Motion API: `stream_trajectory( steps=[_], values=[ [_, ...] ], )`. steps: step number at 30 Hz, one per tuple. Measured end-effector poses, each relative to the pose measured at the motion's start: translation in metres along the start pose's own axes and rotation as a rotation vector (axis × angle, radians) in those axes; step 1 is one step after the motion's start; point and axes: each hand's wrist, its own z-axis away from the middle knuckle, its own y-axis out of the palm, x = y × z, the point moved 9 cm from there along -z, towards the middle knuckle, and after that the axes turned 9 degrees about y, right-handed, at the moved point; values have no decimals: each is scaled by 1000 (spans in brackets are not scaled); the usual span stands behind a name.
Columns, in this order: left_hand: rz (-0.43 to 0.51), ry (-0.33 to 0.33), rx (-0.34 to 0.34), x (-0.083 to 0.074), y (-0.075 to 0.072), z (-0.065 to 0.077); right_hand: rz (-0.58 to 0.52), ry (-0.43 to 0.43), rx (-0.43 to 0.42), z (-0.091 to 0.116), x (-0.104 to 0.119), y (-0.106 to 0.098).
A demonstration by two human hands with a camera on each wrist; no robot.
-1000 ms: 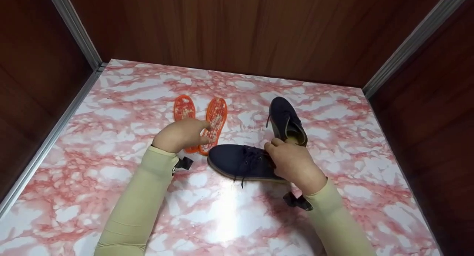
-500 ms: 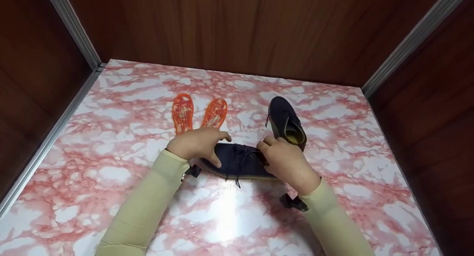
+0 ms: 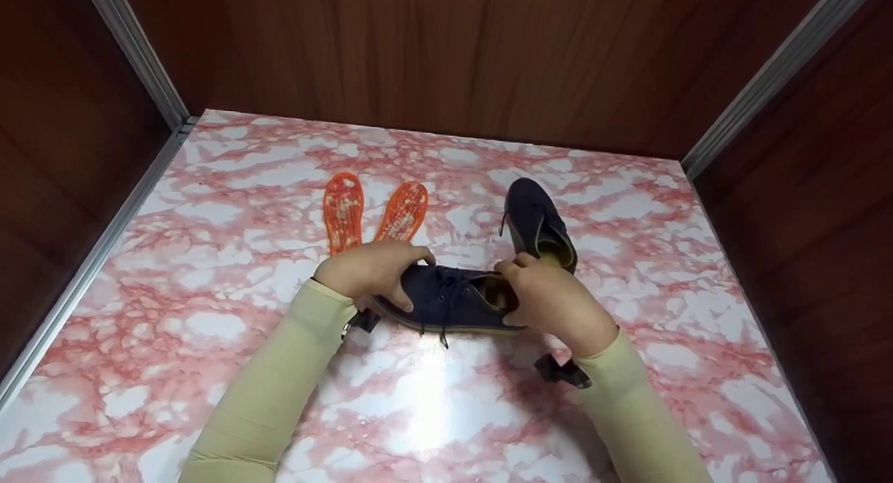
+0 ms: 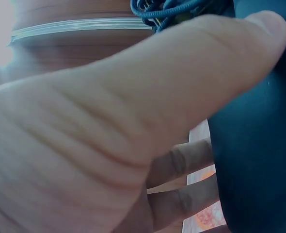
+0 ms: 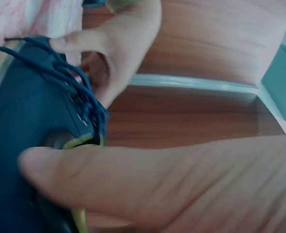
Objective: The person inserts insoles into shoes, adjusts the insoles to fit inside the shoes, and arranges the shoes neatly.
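A navy lace-up shoe (image 3: 457,298) lies sideways in front of me in the head view, toe to the left and opening to the right. My left hand (image 3: 366,270) grips it at the toe, thumb on the near side and fingers over the far side. At the heel end, my right hand (image 3: 558,301) holds the collar; in the right wrist view the thumb (image 5: 75,167) lies across the shoe's side by the opening. Dark laces (image 5: 75,82) hang loose over its near side. Behind my right hand stands the matching shoe (image 3: 528,207), with a yellowish lining showing inside.
Two orange patterned insoles, a left one (image 3: 343,207) and a right one (image 3: 406,207), lie flat behind my left hand, which covers their near ends. The red-and-white marbled surface (image 3: 279,371) is bounded by dark wooden panels (image 3: 418,57) with metal edge strips.
My left hand has left the insoles and come right and down onto the shoe's toe. The shoe has shifted slightly left. My right hand has moved a little back, exposing the shoe's opening.
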Motion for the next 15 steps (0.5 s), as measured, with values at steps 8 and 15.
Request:
stream_trajectory(
  steps=[8,15],
  values=[
    [-29,-27,8,5,-7,8,-7,28,32,-4,-5,2],
    [-37,-31,-10,-1,-6,7,-45,6,-28,-9,7,5]
  ],
)
